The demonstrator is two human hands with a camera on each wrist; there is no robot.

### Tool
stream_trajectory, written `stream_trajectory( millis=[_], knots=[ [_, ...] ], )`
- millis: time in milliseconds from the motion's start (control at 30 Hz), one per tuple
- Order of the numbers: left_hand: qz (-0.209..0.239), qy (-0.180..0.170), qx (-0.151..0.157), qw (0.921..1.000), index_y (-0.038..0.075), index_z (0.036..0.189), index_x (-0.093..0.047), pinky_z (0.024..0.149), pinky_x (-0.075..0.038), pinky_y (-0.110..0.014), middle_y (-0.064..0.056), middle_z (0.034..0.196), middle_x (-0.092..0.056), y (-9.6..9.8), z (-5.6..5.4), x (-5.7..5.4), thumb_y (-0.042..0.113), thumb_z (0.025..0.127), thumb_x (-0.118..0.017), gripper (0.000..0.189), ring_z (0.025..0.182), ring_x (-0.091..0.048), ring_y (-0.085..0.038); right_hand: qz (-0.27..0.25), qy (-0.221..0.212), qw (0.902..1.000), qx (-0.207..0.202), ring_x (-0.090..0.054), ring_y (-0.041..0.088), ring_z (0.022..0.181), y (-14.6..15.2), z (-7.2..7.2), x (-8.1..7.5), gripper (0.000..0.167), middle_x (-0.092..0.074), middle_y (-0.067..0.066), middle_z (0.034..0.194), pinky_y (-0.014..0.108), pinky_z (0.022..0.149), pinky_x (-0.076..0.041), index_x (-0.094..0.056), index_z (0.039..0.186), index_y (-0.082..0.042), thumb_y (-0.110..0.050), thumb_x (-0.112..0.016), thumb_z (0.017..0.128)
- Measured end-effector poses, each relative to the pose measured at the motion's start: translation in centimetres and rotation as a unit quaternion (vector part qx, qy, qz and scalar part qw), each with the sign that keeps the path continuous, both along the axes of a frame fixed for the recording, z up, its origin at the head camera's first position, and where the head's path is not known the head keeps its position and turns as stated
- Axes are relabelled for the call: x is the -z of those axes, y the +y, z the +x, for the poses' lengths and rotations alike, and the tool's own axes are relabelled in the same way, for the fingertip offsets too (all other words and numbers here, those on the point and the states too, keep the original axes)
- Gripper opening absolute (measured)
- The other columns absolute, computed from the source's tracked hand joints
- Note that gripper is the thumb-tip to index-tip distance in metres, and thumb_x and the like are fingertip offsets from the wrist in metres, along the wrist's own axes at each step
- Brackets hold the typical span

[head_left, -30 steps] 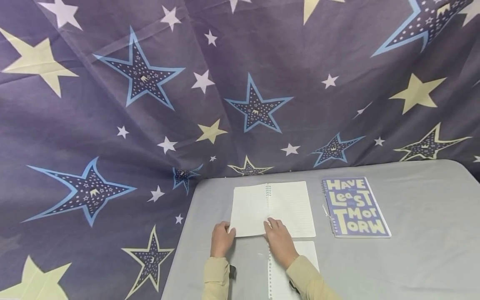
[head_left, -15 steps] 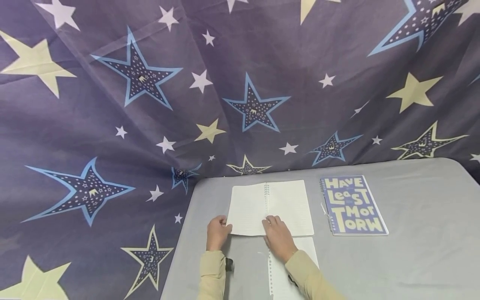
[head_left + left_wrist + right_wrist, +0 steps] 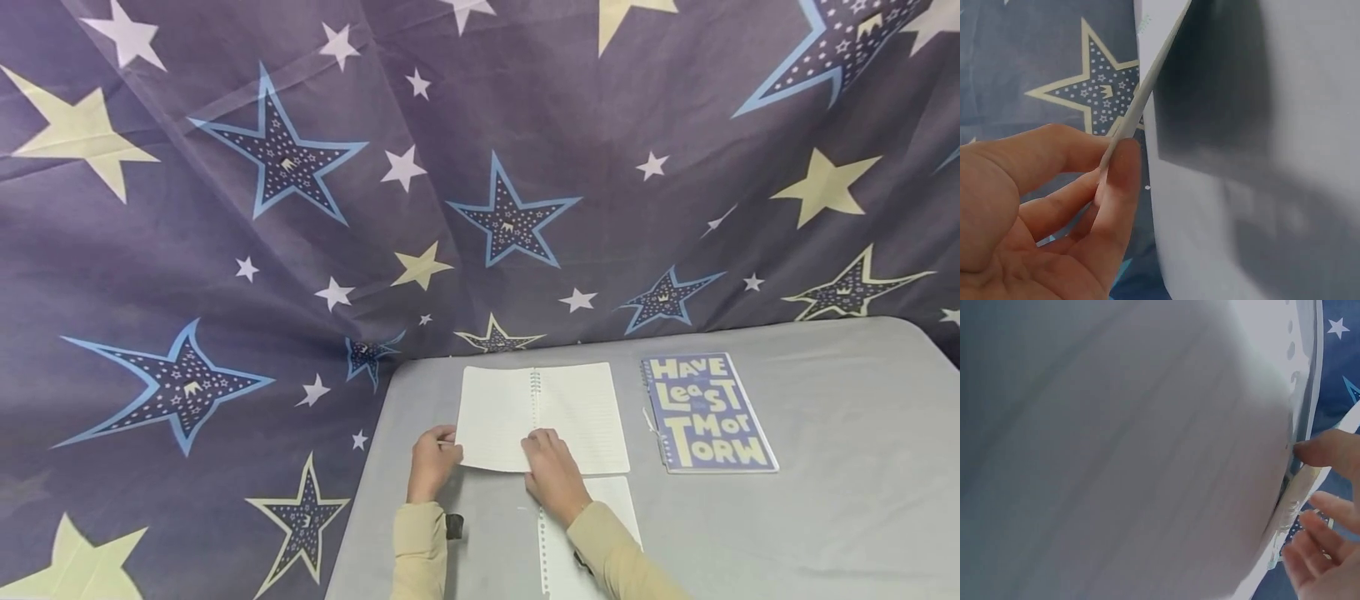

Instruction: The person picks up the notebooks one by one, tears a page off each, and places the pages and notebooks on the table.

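An open spiral notebook (image 3: 581,417) with white ruled pages lies on the grey table. At the lower left corner of its left half, my left hand (image 3: 433,462) pinches the edge between thumb and fingers. The left wrist view shows this edge (image 3: 1138,103) tilted up off the table, with a shadow beneath. My right hand (image 3: 555,475) is at the lower end of the wire binding (image 3: 536,382). There, in the right wrist view, the thumb (image 3: 1325,450) and curled fingers hold the notebook's bound edge from two sides. Below the right hand lies a loose white sheet (image 3: 611,500) with punched holes.
To the right lies a purple spiral notebook (image 3: 708,412) with large cream lettering, closed. The grey tabletop (image 3: 847,467) reaches to the right and front. A dark star-patterned cloth (image 3: 360,208) hangs behind and to the left.
My left hand has shifted slightly left, still at the notebook's left corner. The right hand stays at the binding, barely moved. The purple notebook lies as before.
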State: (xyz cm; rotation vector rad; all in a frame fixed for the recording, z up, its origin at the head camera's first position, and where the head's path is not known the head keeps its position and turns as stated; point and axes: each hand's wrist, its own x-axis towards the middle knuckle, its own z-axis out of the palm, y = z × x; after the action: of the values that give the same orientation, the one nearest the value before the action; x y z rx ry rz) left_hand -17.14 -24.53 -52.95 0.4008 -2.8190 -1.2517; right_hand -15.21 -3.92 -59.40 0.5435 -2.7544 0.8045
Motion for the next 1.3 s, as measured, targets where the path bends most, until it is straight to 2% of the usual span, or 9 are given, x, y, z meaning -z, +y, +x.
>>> stream_trajectory(
  millis=[167, 333, 467, 600, 833, 967, 1067, 1167, 1300],
  knots=[
    [0.016, 0.011, -0.002, 0.9998, -0.004, 0.12, -0.066, 0.067, -0.058, -0.03, -0.013, 0.103, -0.071, 0.3, 0.1, -0.3, 0.003, 0.081, -0.065, 0.04, 0.081, -0.067, -0.018, -0.017, 0.029, 0.9986, -0.04, -0.058, 0.021, 0.123, -0.2, 0.1, -0.4, 0.043, -0.062, 0.008, 0.129, 0.032, 0.106, -0.049, -0.058, 0.133, -0.003, -0.002, -0.061, 0.09],
    [0.031, 0.029, -0.003, 0.9991, -0.003, 0.122, -0.065, 0.067, -0.059, -0.03, -0.013, 0.107, -0.071, 0.8, 0.4, -0.5, 0.008, 0.086, -0.068, 0.038, 0.082, -0.069, -0.017, -0.022, 0.035, 0.9962, -0.076, -0.058, 0.02, 0.125, -0.4, 0.5, -0.4, 0.051, -0.059, 0.004, 0.135, 0.032, 0.107, -0.048, -0.05, 0.142, -0.008, -0.005, -0.061, 0.092],
    [0.054, 0.039, -0.003, 0.9978, -0.001, 0.124, -0.064, 0.065, -0.057, -0.029, -0.012, 0.109, -0.07, 1.3, 0.7, -0.6, 0.012, 0.09, -0.068, 0.037, 0.081, -0.07, -0.017, -0.029, 0.031, 0.9956, -0.083, -0.059, 0.019, 0.125, -0.4, 0.7, -0.4, 0.05, -0.059, 0.002, 0.136, 0.033, 0.106, -0.049, -0.048, 0.144, -0.01, -0.008, -0.059, 0.095],
    [0.081, 0.05, 0.009, 0.9955, 0.0, 0.129, -0.061, 0.072, -0.061, -0.031, -0.013, 0.113, -0.069, 1.8, 1.0, -1.0, 0.015, 0.092, -0.066, 0.04, 0.089, -0.072, -0.021, -0.044, 0.029, 0.995, -0.085, -0.058, 0.019, 0.124, -0.2, 0.6, -0.6, 0.05, -0.059, 0.002, 0.135, 0.034, 0.107, -0.049, -0.048, 0.145, -0.008, -0.01, -0.059, 0.096],
    [0.143, 0.076, 0.051, 0.9854, -0.003, 0.136, -0.055, 0.081, -0.062, -0.042, -0.021, 0.117, -0.066, 2.9, 0.8, -1.4, 0.013, 0.1, -0.057, 0.039, 0.1, -0.07, -0.031, -0.069, 0.027, 0.9929, -0.093, -0.056, 0.02, 0.126, 0.4, 0.2, -1.3, 0.059, -0.058, 0.005, 0.137, 0.034, 0.109, -0.046, -0.041, 0.149, -0.005, -0.009, -0.063, 0.094],
    [0.182, 0.093, 0.068, 0.9765, -0.002, 0.138, -0.053, 0.079, -0.062, -0.038, -0.021, 0.118, -0.067, 3.8, 1.0, -1.0, 0.018, 0.103, -0.054, 0.04, 0.099, -0.07, -0.032, -0.086, 0.031, 0.9914, -0.093, -0.056, 0.019, 0.125, 0.4, 0.0, -1.6, 0.061, -0.057, 0.005, 0.135, 0.032, 0.108, -0.047, -0.04, 0.149, -0.004, -0.01, -0.064, 0.093],
    [0.201, 0.105, 0.085, 0.9702, -0.001, 0.137, -0.054, 0.075, -0.062, -0.028, -0.021, 0.12, -0.066, 4.3, 1.2, -0.7, 0.027, 0.104, -0.053, 0.043, 0.099, -0.071, -0.031, -0.101, 0.039, 0.99, -0.091, -0.056, 0.018, 0.124, 0.4, -0.2, -1.8, 0.065, -0.056, 0.005, 0.135, 0.032, 0.108, -0.047, -0.038, 0.15, -0.004, -0.011, -0.066, 0.092],
    [0.213, 0.107, 0.106, 0.9654, -0.002, 0.135, -0.056, 0.076, -0.062, -0.028, -0.021, 0.122, -0.065, 4.8, 1.2, -0.5, 0.033, 0.105, -0.049, 0.047, 0.102, -0.07, -0.032, -0.119, 0.046, 0.9882, -0.084, -0.058, 0.017, 0.121, 0.4, -0.4, -2.1, 0.073, -0.056, 0.006, 0.134, 0.031, 0.106, -0.049, -0.032, 0.153, -0.004, -0.009, -0.068, 0.09],
    [0.234, 0.101, 0.126, 0.9587, -0.003, 0.135, -0.056, 0.08, -0.062, -0.036, -0.023, 0.125, -0.064, 5.5, 1.3, -0.3, 0.038, 0.107, -0.042, 0.052, 0.108, -0.067, -0.035, -0.152, 0.043, 0.9849, -0.071, -0.061, 0.018, 0.116, 0.5, -0.3, -2.6, 0.083, -0.055, 0.009, 0.134, 0.032, 0.099, -0.053, -0.023, 0.157, -0.007, -0.004, -0.069, 0.088]
  ],
)
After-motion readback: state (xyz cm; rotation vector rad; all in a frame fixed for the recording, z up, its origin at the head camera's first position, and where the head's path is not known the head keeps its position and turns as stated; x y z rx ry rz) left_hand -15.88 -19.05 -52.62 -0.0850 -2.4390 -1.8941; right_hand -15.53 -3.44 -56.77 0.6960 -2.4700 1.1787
